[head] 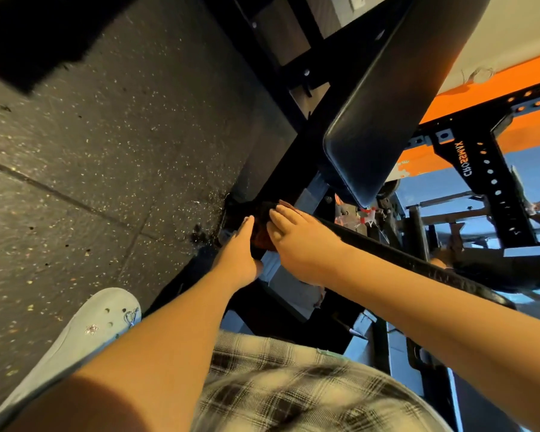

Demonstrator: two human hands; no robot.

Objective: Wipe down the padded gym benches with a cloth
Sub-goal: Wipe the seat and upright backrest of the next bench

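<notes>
A black padded bench pad (pixel 387 98) slants from the top right down to the middle of the view. Just below its lower end, a dark cloth (pixel 262 227) with a reddish underside lies bunched on the bench frame. My right hand (pixel 296 244) lies flat on the cloth with its fingers straight, pressing on it. My left hand (pixel 240 254) touches the cloth's left side with straight fingers; its thumb is hidden.
Speckled rubber floor tiles (pixel 106 151) fill the left. A black perforated rack upright (pixel 487 182) stands at the right before an orange and blue wall. A dark steel bar (pixel 418 263) runs under my right forearm. My pale clog (pixel 91 332) rests on the floor.
</notes>
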